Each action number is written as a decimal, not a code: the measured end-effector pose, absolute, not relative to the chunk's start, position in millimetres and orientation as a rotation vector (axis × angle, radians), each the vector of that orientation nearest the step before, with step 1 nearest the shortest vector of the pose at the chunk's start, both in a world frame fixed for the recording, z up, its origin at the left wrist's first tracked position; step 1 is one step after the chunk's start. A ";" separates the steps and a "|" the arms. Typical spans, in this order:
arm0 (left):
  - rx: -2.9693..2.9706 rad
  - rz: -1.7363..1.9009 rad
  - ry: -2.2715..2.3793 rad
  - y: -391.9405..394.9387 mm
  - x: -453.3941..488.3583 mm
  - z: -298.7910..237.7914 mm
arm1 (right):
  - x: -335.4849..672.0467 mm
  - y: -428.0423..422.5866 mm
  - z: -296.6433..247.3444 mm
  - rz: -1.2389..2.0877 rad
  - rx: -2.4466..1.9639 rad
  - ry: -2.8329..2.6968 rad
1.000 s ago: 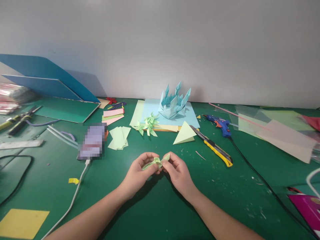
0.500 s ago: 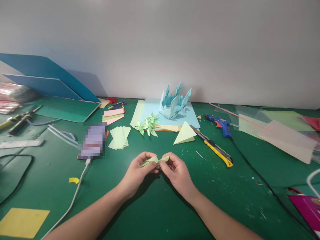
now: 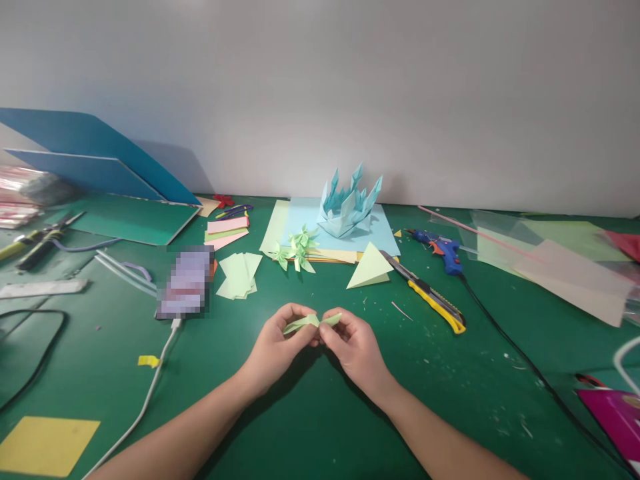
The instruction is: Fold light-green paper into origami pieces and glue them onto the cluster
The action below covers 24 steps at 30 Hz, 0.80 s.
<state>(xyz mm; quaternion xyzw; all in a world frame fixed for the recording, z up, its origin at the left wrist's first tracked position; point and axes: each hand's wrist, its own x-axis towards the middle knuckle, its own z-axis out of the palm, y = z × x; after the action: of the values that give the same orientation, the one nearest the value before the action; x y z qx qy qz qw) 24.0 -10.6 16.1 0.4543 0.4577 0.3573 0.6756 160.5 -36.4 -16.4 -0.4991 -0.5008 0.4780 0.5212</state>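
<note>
A small folded piece of light green paper [image 3: 311,322] is held between both hands just above the green table mat [image 3: 310,413]. My left hand [image 3: 277,347] pinches its left end with fingers closed. My right hand [image 3: 353,343] pinches the right end, fingers curled. Beyond the hands lie finished green paper flowers [image 3: 297,250], a pale green paper triangle [image 3: 370,265] and a stack of pale green paper pieces [image 3: 240,275].
A blue folded paper crown [image 3: 349,202] stands on coloured sheets at the back. A yellow utility knife [image 3: 430,297] and a blue glue gun [image 3: 443,250] lie to the right. A phone [image 3: 185,281] with a white cable [image 3: 150,393] and pliers [image 3: 43,239] lie to the left.
The green paper piece has been flattened and pulled a little straighter between the fingers. Both hands stay in nearly the same spot.
</note>
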 end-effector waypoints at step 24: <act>1.299 0.831 1.111 -6.6 19.7 9.8 | 161.7 -39.3 -8.4 0.838 -1.080 -1.459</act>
<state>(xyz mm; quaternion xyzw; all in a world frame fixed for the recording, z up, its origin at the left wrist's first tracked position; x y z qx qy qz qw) 19.7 -6.6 9.8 0.5562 0.4757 0.3556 0.5813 161.7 -39.3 -8.4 -0.4545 -0.6140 0.3525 0.5405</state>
